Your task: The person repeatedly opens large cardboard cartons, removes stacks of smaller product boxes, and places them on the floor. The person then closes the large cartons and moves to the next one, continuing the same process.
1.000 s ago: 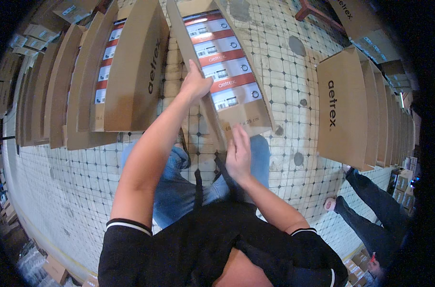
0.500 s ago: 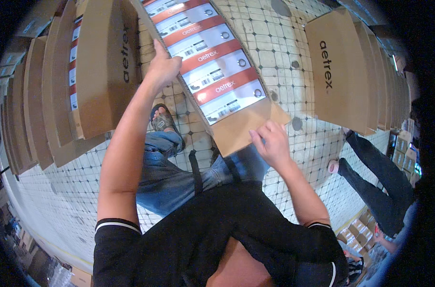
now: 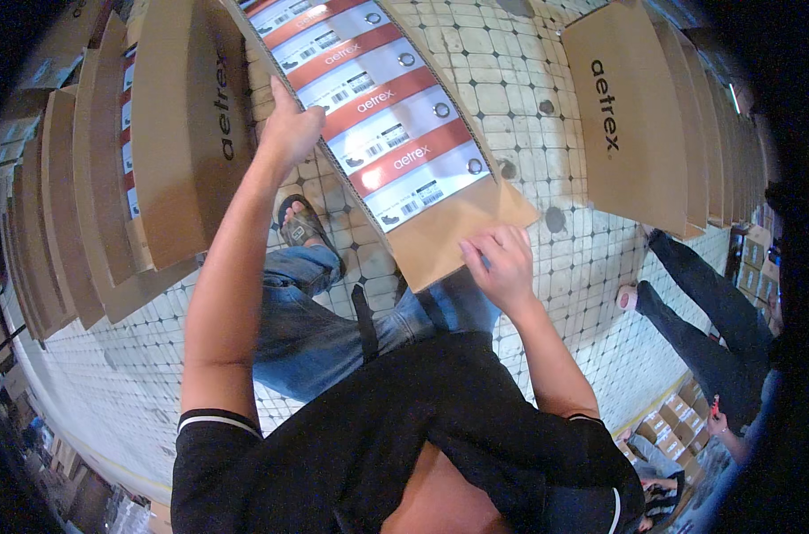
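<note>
An open carton [image 3: 422, 249] of red-and-white shoeboxes [image 3: 375, 100] slants across the top centre. The left hand [image 3: 291, 133] grips its left edge; the right hand [image 3: 502, 267] lies curled at its lower end, grip unclear. Other cartons [image 3: 186, 133] flank it.

**Tiled floor [image 3: 531, 151]: Surface and Load**

I observe pale tiles with small dark insets and dark patches [image 3: 554, 220]. One carton row [image 3: 182, 169] stands left, another carton row [image 3: 631, 142] right. A sandalled foot [image 3: 303, 227] bears near the left row. Contact beneath the open carton [image 3: 453, 227]: I cannot determine.
</note>
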A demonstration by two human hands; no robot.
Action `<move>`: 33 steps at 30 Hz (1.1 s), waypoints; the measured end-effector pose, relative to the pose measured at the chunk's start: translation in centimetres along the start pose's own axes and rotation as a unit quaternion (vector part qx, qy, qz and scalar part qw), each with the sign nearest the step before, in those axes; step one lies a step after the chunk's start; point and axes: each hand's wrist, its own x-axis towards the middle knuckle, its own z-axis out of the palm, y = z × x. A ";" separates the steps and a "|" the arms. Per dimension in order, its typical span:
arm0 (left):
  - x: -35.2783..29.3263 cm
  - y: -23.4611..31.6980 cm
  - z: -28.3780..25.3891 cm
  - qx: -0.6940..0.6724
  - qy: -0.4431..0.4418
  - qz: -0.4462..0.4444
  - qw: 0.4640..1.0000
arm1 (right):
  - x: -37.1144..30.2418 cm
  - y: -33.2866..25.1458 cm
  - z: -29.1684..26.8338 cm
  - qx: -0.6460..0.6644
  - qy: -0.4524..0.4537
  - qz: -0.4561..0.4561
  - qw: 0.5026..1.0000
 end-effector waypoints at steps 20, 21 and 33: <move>-0.6 1.0 0.0 0.092 0.013 -0.001 0.996 | 0.1 0.7 1.7 -0.013 0.062 -0.019 0.998; -0.6 1.0 0.0 0.094 0.012 -0.001 0.996 | 0.2 0.7 1.7 -0.006 0.064 -0.014 0.998; -0.3 1.1 -0.3 0.084 -0.005 0.039 0.996 | 0.6 0.6 2.0 -0.020 0.078 -0.020 0.997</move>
